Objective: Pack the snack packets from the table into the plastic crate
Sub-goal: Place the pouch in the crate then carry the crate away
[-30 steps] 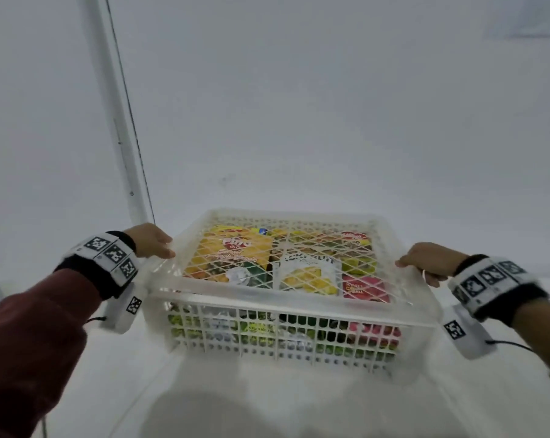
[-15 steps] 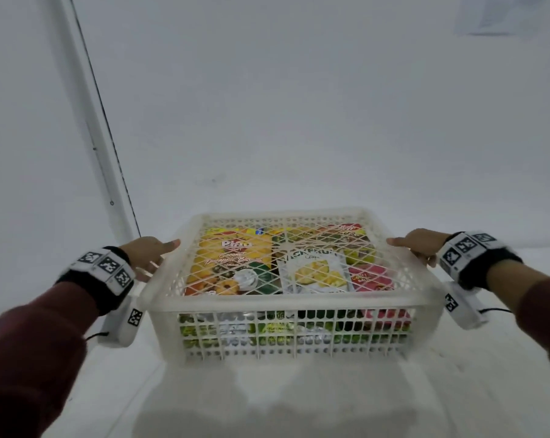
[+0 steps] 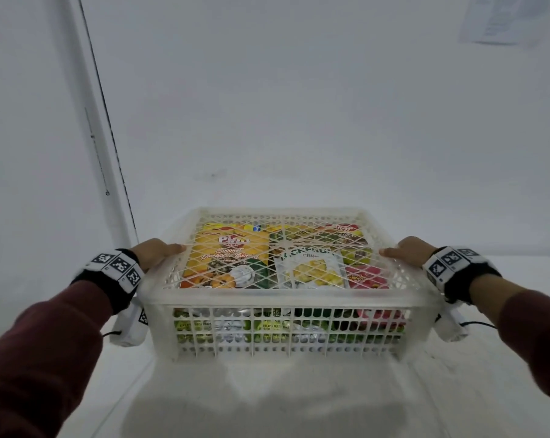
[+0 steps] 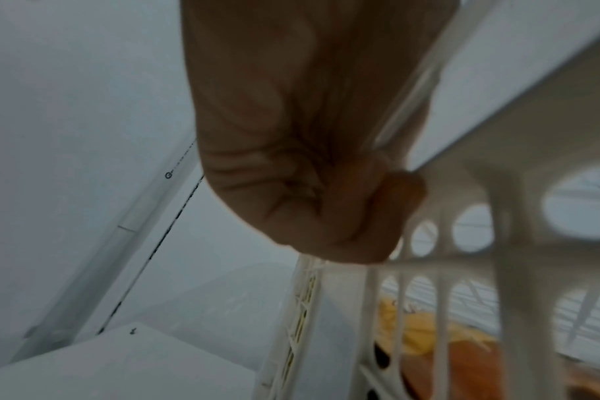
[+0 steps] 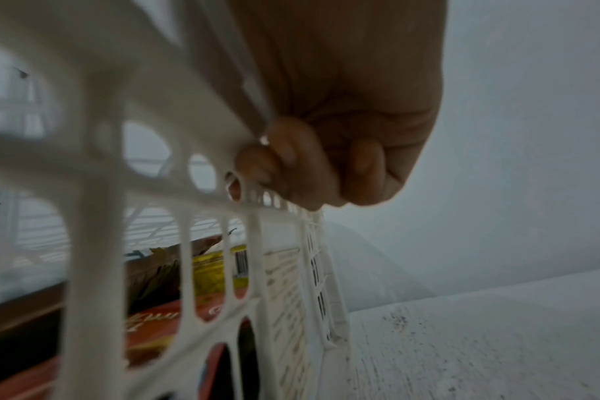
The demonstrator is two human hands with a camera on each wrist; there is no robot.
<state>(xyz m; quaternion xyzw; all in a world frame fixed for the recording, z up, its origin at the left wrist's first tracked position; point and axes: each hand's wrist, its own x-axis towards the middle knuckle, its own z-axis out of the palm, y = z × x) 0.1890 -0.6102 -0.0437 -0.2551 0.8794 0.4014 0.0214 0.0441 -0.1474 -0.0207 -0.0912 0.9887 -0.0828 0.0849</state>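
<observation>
Hands grasp opposite rims, left hand (image 3: 155, 253) and right hand (image 3: 408, 252), steadying the lidded plastic crate (image 3: 283, 330) of snack packets (image 3: 226, 259), frame centre.

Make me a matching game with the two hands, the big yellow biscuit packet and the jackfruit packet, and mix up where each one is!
Things:
1. left hand
2. right hand
3. yellow biscuit packet
4. jackfruit packet

Places:
A. inside the crate, right of the middle, under the lattice lid
B. gripping the crate's right rim
C. inside the crate, on the left, under the lattice lid
D. gripping the crate's left rim

Pairs: 1-D, 2-B, 3-C, 4-A
</observation>
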